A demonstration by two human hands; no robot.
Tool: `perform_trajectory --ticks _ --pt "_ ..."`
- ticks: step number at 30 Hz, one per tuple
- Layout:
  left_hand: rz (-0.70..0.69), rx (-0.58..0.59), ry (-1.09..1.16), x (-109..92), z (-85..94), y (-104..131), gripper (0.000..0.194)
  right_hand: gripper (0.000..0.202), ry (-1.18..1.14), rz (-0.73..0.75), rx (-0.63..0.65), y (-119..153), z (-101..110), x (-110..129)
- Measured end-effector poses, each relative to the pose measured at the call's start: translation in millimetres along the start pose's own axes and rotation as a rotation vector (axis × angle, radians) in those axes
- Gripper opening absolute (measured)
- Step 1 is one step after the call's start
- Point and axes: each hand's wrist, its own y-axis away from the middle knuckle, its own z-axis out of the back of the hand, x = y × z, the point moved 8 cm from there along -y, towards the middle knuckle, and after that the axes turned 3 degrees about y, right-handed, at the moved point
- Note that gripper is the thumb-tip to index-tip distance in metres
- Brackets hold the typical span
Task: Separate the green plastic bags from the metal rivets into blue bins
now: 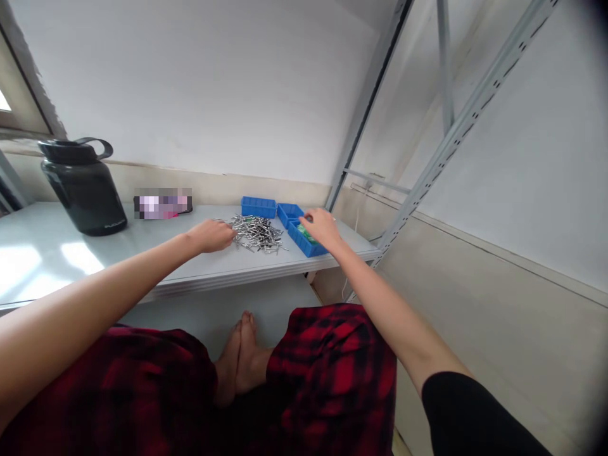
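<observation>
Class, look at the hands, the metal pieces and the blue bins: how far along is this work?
Probably partway. Looks done: the nearest blue bin holds something green. In hand: the left hand is at the loose metal pieces, the right hand over that bin; whether they grip anything is unclear. Left: those pieces lie heaped on the shelf, so much seems left.

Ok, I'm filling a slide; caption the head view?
Left hand beside a pile of metal pieces, right hand over a blue bin.

The left hand (213, 236) is at the left edge of a pile of metal pieces (259, 234), perhaps screws or rivets. The right hand (319, 226) is over the near blue bin (311, 248), which holds something green (304, 232).
</observation>
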Motion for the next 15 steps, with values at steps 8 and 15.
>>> perform_trajectory --ticks 8,15 --pt "0.177 0.109 0.031 51.5 -2.0 -52.7 0.028 0.025 -0.109 0.138 0.352 -106.9 -109.9 83.5" --pt "0.19 0.155 0.229 53.9 -35.3 -112.7 0.032 0.04 -0.113 0.117 0.574 -153.7 -174.9 92.3"
